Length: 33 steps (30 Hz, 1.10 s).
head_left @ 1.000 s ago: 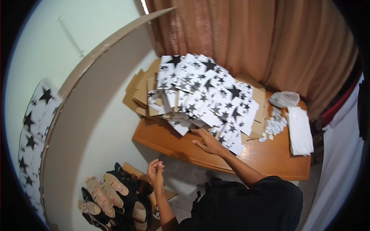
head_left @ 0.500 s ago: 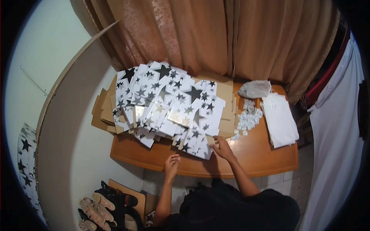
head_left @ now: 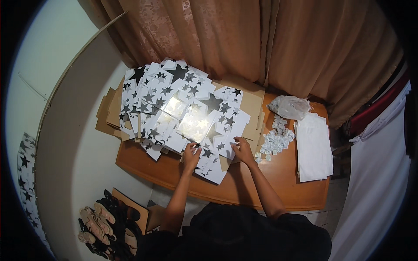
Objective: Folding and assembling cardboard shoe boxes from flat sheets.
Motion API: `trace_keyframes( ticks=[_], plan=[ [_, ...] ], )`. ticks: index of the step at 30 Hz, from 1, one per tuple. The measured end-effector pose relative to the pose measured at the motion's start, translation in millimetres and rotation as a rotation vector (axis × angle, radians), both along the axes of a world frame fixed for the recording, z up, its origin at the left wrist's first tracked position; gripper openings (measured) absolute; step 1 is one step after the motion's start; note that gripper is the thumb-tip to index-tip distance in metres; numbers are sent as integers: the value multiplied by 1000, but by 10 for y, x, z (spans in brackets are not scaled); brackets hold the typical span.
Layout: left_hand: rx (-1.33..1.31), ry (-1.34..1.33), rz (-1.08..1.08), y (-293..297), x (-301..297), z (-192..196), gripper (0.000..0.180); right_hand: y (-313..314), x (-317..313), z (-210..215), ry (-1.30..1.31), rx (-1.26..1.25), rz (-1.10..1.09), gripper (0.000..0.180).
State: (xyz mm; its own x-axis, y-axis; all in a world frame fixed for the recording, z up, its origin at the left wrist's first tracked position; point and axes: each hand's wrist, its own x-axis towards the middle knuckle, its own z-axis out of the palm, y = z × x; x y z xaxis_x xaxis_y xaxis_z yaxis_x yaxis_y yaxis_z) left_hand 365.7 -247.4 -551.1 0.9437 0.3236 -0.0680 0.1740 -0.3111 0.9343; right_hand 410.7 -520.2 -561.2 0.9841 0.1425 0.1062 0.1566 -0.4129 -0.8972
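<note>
A heaped pile of flat white cardboard boxes printed with black and grey stars (head_left: 174,98) covers the left and middle of the wooden table (head_left: 283,187). Over the pile's front edge is my left hand (head_left: 190,157), fingers loosely bent and thumb apart; nothing shows in its grasp. My right hand (head_left: 244,151) hovers at the right edge of the front boxes, its bent fingers spread, also holding nothing visible. Between the hands a star-printed box (head_left: 211,169) lies slanted toward the table's front edge. Whether the fingertips touch the cardboard is hard to see.
Right of the pile lie many small white sachets (head_left: 278,141), a clear plastic bag (head_left: 289,106) and a stack of white sheets (head_left: 314,148). Brown curtains (head_left: 226,39) hang behind the table. A curved panel (head_left: 65,130) stands at left, with shoes (head_left: 98,224) below.
My left hand has moved forward, from before the table's edge to the front of the pile. My right hand has shifted slightly forward and left. The head view has shifted a little.
</note>
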Motion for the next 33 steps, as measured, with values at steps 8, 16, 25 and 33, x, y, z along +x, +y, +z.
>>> trace_keyframes(
  ticks=[8, 16, 25, 33],
  plan=[
    [-292, 2, 257, -57, 293, -304, 48, 237, 383, -96, -104, -189, -20, 42],
    [-768, 112, 410, -280, 340, 337, 47, 443, 302, 0, 51, -365, 16, 61],
    [-701, -65, 57, -318, 419, 691, 19, 392, 9, 347, -93, -237, -284, 85],
    [-1017, -127, -261, -277, 410, 1246, 23, 7, -316, 753, 318, 631, -398, 60]
  ],
)
